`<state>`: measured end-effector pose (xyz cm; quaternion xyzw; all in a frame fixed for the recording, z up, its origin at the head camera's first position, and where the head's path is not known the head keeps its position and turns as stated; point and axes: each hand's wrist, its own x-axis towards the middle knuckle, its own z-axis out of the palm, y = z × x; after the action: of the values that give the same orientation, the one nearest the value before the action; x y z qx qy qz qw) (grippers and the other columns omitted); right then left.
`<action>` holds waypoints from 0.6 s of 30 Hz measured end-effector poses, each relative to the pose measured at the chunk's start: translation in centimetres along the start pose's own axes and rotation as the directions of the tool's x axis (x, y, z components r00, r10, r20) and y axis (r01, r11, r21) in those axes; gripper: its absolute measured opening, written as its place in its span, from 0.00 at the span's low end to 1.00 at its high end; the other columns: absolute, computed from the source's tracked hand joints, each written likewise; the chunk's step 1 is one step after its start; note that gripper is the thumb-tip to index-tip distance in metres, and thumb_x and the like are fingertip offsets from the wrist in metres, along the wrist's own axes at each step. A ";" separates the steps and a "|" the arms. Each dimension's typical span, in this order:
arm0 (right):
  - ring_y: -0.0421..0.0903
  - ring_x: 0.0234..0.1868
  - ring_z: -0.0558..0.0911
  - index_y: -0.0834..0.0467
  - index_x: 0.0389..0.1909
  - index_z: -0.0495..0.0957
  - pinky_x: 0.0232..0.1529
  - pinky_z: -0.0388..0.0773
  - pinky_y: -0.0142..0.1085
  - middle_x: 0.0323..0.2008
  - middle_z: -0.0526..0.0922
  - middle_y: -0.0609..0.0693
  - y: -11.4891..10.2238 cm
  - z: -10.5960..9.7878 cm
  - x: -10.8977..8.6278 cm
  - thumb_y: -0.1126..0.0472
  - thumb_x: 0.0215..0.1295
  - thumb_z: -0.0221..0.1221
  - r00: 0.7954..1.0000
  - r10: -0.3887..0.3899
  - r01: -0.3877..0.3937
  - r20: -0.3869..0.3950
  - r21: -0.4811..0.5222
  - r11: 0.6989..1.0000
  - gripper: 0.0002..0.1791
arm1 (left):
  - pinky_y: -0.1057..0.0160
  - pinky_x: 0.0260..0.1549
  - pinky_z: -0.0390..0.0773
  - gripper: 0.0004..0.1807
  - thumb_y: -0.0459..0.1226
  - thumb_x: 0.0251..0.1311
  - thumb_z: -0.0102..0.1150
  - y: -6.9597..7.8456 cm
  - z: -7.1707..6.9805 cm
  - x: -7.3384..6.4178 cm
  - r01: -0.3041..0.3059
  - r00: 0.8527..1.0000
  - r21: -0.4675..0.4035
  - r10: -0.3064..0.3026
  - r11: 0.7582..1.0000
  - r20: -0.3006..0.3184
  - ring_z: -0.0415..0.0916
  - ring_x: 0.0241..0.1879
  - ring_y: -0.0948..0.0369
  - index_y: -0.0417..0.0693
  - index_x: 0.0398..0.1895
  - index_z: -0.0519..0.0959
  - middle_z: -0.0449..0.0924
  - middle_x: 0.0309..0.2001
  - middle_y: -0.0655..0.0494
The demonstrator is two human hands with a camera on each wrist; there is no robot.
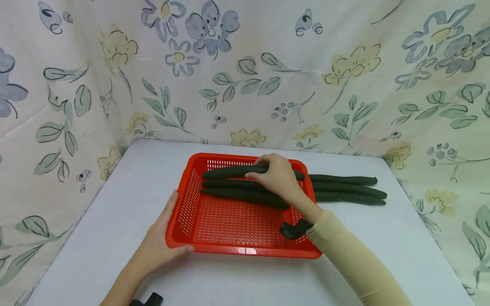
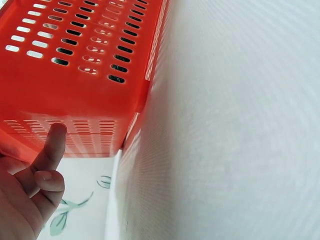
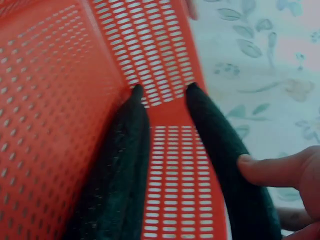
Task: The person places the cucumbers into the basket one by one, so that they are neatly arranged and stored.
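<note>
A red plastic basket (image 1: 245,250) with slotted walls stands on the white tabletop. My left hand (image 1: 162,238) grips its near left corner, thumb along the front and fingers along the left side; the left wrist view shows a finger (image 2: 56,142) against the wall. Over the basket's back part, my right hand (image 1: 277,176) pinches a long dark green cucumber (image 1: 229,171) between thumb and fingers. In the right wrist view this cucumber (image 3: 220,135) lies close to the basket's side wall, its lower end out of frame. Two more cucumbers (image 1: 245,196) rest side by side inside.
Several long dark cucumbers: three (image 1: 348,187) lie parallel on the table just right of the basket, their left ends hidden behind its rim. A floral cloth (image 1: 245,93) hangs behind and beside the table. A black strap (image 1: 294,230) is on the right wrist.
</note>
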<state>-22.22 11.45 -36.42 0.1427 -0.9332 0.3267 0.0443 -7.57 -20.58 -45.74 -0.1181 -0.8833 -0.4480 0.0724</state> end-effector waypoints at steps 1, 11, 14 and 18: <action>0.49 0.45 0.83 0.54 0.44 0.89 0.47 0.81 0.48 0.44 0.88 0.50 -0.1 0.2 0.0 0.45 0.58 0.78 1.000 0.014 -0.013 0.025 -0.024 1.000 0.21 | 0.66 0.48 0.82 0.77 0.45 0.39 0.87 0.0 0.0 0.0 -0.001 1.000 0.001 0.001 1.000 -0.001 0.69 0.71 0.45 0.64 0.89 0.42 0.50 0.86 0.49; 0.46 0.38 0.81 0.53 0.41 0.89 0.35 0.80 0.41 0.38 0.87 0.47 -1.2 2.5 -0.4 0.45 0.55 0.80 0.988 0.028 -0.004 0.150 -0.161 0.987 0.20 | 0.66 0.47 0.82 0.76 0.46 0.40 0.87 0.0 -0.1 0.0 -0.001 1.000 0.006 0.001 1.000 -0.001 0.70 0.71 0.45 0.64 0.89 0.43 0.51 0.85 0.47; 0.45 0.38 0.82 0.54 0.40 0.89 0.34 0.80 0.41 0.37 0.87 0.47 -1.4 3.1 -0.6 0.46 0.55 0.80 0.980 0.005 0.032 0.197 -0.180 0.983 0.19 | 0.66 0.48 0.82 0.75 0.46 0.40 0.87 0.0 -0.1 0.0 0.001 1.000 0.009 -0.001 1.000 0.000 0.69 0.71 0.46 0.65 0.89 0.43 0.51 0.85 0.48; 0.46 0.39 0.85 0.55 0.40 0.89 0.36 0.83 0.42 0.38 0.89 0.48 -1.5 3.6 -0.8 0.46 0.56 0.80 0.970 0.001 0.053 0.245 -0.211 0.976 0.19 | 0.66 0.48 0.82 0.76 0.47 0.40 0.87 -0.1 0.0 0.0 0.004 1.000 0.021 -0.004 1.000 0.001 0.68 0.72 0.46 0.66 0.88 0.42 0.50 0.86 0.50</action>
<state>-20.94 8.35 -38.48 0.1883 -0.9596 0.2029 -0.0509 -7.57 -20.65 -45.80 -0.1155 -0.8883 -0.4386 0.0723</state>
